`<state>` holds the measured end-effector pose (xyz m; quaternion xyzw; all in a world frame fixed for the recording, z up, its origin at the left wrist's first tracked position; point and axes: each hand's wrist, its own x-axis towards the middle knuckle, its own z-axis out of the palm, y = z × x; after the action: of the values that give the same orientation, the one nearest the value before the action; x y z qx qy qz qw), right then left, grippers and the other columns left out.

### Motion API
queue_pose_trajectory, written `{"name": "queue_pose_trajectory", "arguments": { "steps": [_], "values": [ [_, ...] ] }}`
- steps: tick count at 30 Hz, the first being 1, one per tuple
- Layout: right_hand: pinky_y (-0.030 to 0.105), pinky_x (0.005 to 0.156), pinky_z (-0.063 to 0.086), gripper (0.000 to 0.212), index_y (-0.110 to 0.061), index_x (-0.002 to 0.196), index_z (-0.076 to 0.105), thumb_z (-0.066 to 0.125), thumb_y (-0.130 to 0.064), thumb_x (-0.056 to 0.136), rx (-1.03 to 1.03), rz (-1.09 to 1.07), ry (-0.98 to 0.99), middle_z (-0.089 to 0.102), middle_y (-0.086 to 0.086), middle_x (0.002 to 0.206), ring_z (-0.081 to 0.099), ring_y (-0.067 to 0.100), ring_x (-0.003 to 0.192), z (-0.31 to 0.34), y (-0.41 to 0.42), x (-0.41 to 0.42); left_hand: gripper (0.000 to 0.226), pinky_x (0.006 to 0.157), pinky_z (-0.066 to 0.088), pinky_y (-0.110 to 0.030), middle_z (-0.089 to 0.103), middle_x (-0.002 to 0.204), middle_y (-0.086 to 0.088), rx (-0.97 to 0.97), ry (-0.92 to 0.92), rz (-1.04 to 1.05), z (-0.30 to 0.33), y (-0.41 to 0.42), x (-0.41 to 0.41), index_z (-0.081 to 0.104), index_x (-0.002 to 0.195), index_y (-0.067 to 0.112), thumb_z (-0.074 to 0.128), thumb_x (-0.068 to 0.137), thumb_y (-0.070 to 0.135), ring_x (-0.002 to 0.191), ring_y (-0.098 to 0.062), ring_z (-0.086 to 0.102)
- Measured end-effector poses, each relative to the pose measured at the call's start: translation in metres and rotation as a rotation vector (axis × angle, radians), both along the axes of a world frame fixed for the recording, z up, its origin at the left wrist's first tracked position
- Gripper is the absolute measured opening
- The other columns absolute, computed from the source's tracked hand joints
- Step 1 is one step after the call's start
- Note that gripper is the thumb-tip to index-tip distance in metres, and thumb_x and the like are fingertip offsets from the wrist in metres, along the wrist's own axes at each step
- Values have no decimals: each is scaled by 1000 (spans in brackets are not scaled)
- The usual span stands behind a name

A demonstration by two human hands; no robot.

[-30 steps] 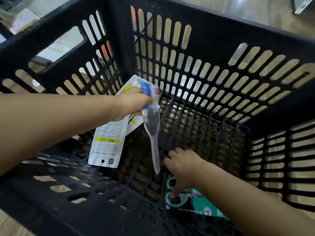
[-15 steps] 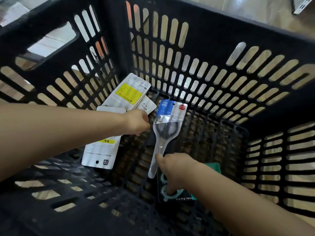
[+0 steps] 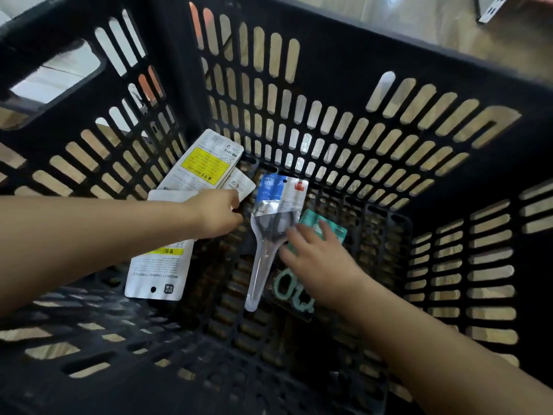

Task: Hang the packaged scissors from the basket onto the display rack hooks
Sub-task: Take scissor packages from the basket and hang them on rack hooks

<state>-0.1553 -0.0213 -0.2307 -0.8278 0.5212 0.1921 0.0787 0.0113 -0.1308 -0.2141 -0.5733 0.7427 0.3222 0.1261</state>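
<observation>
clear blister scissors pack (image 3: 276, 223) lies flat on the basket (image 3: 389, 70) floor. right hand (image 3: 317, 259) rests spread-fingered on the teal pack (image 3: 324, 227) beside it, grasping nothing. left hand (image 3: 220, 215) pinches white packs (image 3: 167, 259); risk: slick stack slipping.

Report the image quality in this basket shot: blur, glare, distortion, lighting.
Head view: wide-angle lens bows the black basket walls outward; right hand is motion-blurred, smearing the teal scissors pack beneath it; glare streaks the clear blister pack; bright floor shows through the slots, leaving the basket's bottom dim.
</observation>
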Motion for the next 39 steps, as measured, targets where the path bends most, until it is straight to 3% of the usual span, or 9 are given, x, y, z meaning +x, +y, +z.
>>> {"name": "queue_pose_trajectory", "arguments": {
  "steps": [3, 5, 12, 17, 26, 29, 33, 36, 39],
  "values": [
    [60, 112, 4, 74, -19, 150, -10, 35, -47, 98, 92, -677, -90, -22, 15, 155, -16, 39, 142, 7, 0, -8, 44, 96, 40, -37, 47, 131, -15, -122, -104, -175, -1, 10, 0, 41, 131, 6, 49, 92, 25, 120, -32, 44],
    [61, 111, 5, 87, -23, 147, -21, 30, -66, 90, 119, -857, -161, -35, 13, 150, -23, 40, 140, 2, 6, -3, 56, 106, 33, -40, 33, 144, -15, -195, -171, -292, -4, 16, -2, 29, 141, 8, 46, 93, 31, 131, -32, 32],
    [63, 110, 8, 88, -20, 150, -10, 34, -65, 90, 202, -1017, -302, -35, 15, 150, -18, 42, 141, -33, 23, 32, 75, 116, 19, -46, -15, 157, -12, -152, -153, -378, -29, 25, -41, -1, 152, 19, 40, 96, 48, 145, -34, -4],
    [63, 84, 45, 59, -9, 122, 63, 38, -38, 78, 12, -983, -273, 49, 26, 136, 52, 47, 118, -51, 25, 35, 81, 118, 6, -45, -18, 156, -16, -207, -160, -314, -68, 46, -59, -11, 150, 17, 31, 95, 57, 144, -36, -14],
    [52, 93, 44, 61, -12, 125, 62, 34, -37, 77, -80, -813, -249, 52, 25, 132, 54, 41, 119, -57, 28, -3, 67, 82, 52, -52, 52, 130, -28, -329, -57, -372, -84, 43, -38, 38, 130, 10, 43, 81, 56, 117, -48, 53],
    [53, 101, 36, 62, -12, 130, 56, 37, -34, 76, -142, -863, -242, 44, 28, 139, 46, 44, 126, -54, 27, -4, 61, 78, 52, -53, 53, 127, -31, -379, -6, -434, -86, 40, -30, 42, 126, 9, 62, 78, 41, 114, -50, 54],
    [47, 116, -4, 69, -21, 152, 2, 23, -55, 95, -26, -1032, -245, -10, 23, 155, -11, 37, 144, -51, 23, -17, 70, 107, 37, -48, 20, 153, -22, -345, 134, -355, -78, 38, -23, 33, 143, 15, 67, 85, 34, 142, -36, 21],
    [48, 114, -9, 97, -21, 150, -11, 22, -80, 81, 31, -1066, -243, -19, 24, 153, -19, 36, 142, -51, 19, -11, 87, 115, 16, -35, -3, 159, -10, -223, 108, -115, -71, 37, -32, 13, 150, 16, 58, 85, 54, 146, -21, -3],
    [53, 114, -1, 97, -18, 152, 4, 32, -78, 80, -119, -992, -255, -9, 31, 153, -7, 42, 143, -57, 18, 6, 96, 117, 8, -36, -2, 158, -16, -256, 14, -81, -73, 39, -47, 7, 149, 10, 52, 83, 63, 145, -27, -2]
  ]
}}
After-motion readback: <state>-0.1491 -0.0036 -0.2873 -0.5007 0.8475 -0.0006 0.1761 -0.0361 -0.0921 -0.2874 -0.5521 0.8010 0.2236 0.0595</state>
